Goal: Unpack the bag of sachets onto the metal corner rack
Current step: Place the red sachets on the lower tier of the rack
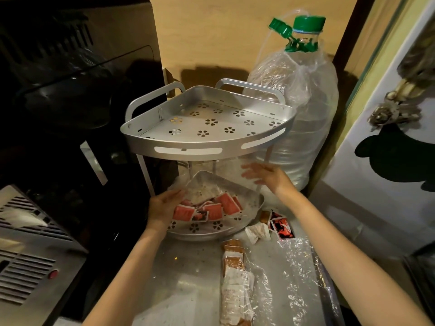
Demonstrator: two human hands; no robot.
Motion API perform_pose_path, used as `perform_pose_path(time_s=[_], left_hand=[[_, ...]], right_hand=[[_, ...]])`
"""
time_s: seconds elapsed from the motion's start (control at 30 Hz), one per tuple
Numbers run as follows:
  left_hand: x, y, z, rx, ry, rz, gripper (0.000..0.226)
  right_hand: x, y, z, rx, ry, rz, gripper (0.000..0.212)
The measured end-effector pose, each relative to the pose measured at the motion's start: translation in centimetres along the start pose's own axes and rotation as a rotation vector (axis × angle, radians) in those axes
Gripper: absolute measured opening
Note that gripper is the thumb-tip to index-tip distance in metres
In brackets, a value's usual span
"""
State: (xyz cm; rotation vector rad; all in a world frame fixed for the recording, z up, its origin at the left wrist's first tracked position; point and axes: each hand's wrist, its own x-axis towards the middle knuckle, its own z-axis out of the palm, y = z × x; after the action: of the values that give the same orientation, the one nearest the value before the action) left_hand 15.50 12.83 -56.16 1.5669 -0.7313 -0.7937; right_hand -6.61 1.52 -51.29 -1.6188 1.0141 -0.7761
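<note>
Cluttered counter holds the metal corner rack; between its tiers, left hand and blurred right hand pinch a clear bag, apparently upended so red sachets spill onto the lower tier.

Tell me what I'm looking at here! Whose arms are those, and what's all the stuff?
The camera sits on a person's head, looking down, so you see their own two arms. The left hand and right hand hold a clear plastic bag over the lower shelf of a silver corner rack. Red sachets lie there, spilling from the bag. The top shelf holds nothing. More packets and plastic wrap lie on the counter. Behind stands a big water bottle with a green cap.
</note>
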Motion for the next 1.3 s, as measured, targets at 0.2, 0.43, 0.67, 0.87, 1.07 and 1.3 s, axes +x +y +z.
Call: perform_pose_path(time_s=[0.2, 0.43, 0.67, 0.87, 1.07, 1.3], left_hand=[[-0.4, 0.0, 0.1, -0.027, -0.009, -0.021, 0.028], [-1.0, 2.2, -0.3, -0.099, 0.0, -0.019, 0.014], [-1.0, 4.8, -1.1, -0.085, -0.039, 0.089, 0.012], [-1.4, 3.5, -1.4, 0.137, -0.116, 0.192, 0.033], [-1.7, -2.7, -0.7, 0.222, -0.147, -0.049, 0.064], [-1.2, -3.7, -0.4, 0.592, -0.278, -0.141, 0.052]], right_hand=[[-1.0, 2.2, -0.8, -0.064, -0.175, 0.144, 0.03], [-1.4, 3.7, 0.8, -0.022, 0.051, 0.197, 0.012], [-1.5, 1.8, 0.1, 0.147, 0.123, 0.064, 0.021], [-1.8, 1.9, 0.0, 0.184, 0.105, 0.037, 0.023], [-0.7, 2.5, 0.4, 0.095, 0.145, 0.149, 0.005], [-0.3, 2.1, 0.5, 0.189, 0.217, 0.18, 0.029]])
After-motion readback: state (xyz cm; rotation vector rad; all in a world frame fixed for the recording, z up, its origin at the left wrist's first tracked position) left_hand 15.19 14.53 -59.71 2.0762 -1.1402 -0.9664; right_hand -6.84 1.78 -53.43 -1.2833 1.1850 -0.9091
